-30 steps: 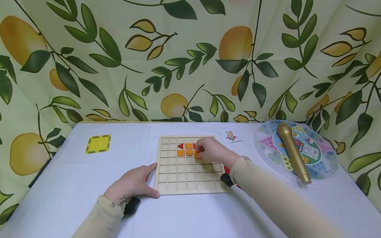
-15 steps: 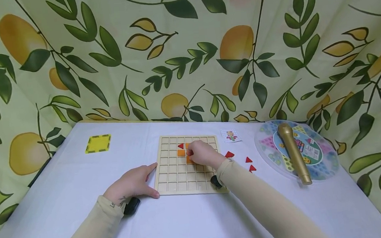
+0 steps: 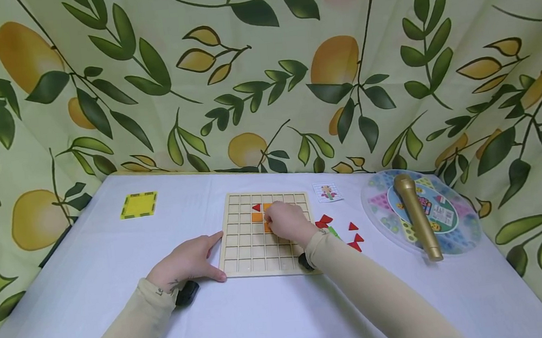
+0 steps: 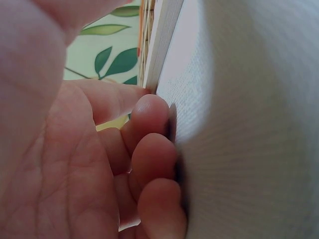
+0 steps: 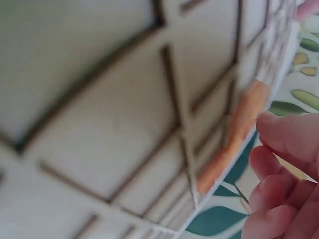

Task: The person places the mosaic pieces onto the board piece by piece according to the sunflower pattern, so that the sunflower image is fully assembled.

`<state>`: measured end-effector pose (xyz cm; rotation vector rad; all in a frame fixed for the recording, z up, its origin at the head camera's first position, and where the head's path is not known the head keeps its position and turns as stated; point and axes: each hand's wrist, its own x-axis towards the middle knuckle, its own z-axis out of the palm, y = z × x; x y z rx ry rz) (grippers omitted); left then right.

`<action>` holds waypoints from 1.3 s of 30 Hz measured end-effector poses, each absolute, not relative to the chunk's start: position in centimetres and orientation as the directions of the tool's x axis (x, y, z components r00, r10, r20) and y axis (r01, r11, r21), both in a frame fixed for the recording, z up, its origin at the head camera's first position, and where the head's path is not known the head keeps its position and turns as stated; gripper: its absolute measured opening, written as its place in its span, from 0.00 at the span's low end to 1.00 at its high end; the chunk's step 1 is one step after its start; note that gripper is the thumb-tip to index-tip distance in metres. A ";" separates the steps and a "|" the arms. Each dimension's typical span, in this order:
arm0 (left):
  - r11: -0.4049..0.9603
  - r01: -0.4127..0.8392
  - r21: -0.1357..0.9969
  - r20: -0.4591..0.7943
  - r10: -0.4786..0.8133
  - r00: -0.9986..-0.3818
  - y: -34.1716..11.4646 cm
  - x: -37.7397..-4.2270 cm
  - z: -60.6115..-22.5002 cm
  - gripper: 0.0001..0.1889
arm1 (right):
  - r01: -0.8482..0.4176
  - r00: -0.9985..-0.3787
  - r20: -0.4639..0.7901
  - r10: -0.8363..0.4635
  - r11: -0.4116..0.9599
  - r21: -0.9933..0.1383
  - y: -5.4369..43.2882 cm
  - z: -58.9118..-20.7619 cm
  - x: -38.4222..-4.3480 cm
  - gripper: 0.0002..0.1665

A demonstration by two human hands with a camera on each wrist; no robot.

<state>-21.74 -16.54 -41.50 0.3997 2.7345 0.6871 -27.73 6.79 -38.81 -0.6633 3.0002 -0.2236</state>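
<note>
My left hand [image 3: 186, 258] rests on the table at the left edge of a wooden grid board [image 3: 245, 253], with index finger and thumb spread and touching it. Over the board's upper middle, my right hand [image 3: 288, 223] has curled fingers, its fingertips at an orange tile [image 3: 268, 227]; their exact contact is hidden. Another orange tile [image 3: 257, 217] and a red triangle [image 3: 257, 207] lie in nearby cells. In the right wrist view, the thumb and fingers [image 5: 271, 194] are bent close beside a row of orange tiles [image 5: 239, 134].
Several red triangles [image 3: 352, 226] and a green piece [image 3: 333, 232] lie right of the board. A small printed card [image 3: 327, 192] is behind them. A gold microphone [image 3: 419, 220] lies on a round clear case [image 3: 380, 229]. A yellow square [image 3: 139, 205] sits at far left.
My right hand has shifted left over the board, uncovering the loose red pieces and green piece beside it. An orange tile now shows in a lower cell at its fingertips. The left hand stays put.
</note>
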 end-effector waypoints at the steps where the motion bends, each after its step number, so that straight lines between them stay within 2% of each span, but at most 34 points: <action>1: 0.847 0.189 0.496 -0.214 0.331 -0.919 -16.5 -21.7 -41.5 0.56 | -0.402 -0.912 -0.013 -0.410 0.901 -0.165 7.0 -38.5 -27.6 0.07; 4: 0.845 0.187 0.500 -0.214 0.330 -0.920 -16.4 -21.7 -41.4 0.57 | -0.364 -0.930 0.023 -0.368 0.906 -0.218 8.7 -37.2 -27.6 0.06; 7: 0.846 0.196 0.495 -0.211 0.336 -0.918 -16.4 -21.7 -41.3 0.57 | -0.293 -0.953 0.012 -0.303 0.909 -0.297 11.4 -35.9 -27.8 0.06; 10: 0.850 0.198 0.487 -0.210 0.335 -0.919 -16.5 -21.8 -41.3 0.57 | -0.227 -0.970 -0.013 -0.244 0.920 -0.318 14.5 -35.3 -27.9 0.08; 19: 0.846 0.211 0.490 -0.197 0.344 -0.918 -16.8 -21.7 -41.3 0.57 | -0.038 -0.969 -0.224 -0.110 0.953 -0.302 21.1 -35.9 -27.1 0.10; 28: 0.844 0.193 0.500 -0.208 0.333 -0.920 -16.8 -21.4 -41.2 0.57 | 0.025 -0.963 -0.268 -0.032 0.977 -0.210 22.5 -38.2 -26.7 0.10; 34: 0.843 0.177 0.508 -0.216 0.324 -0.921 -16.6 -21.5 -41.3 0.57 | 0.031 -0.962 -0.270 -0.030 0.975 -0.219 22.7 -39.2 -26.7 0.06; 39: 0.840 0.185 0.511 -0.211 0.331 -0.920 -16.6 -21.6 -41.4 0.57 | 0.062 -0.957 -0.289 -0.014 0.965 -0.253 22.6 -39.5 -27.0 0.06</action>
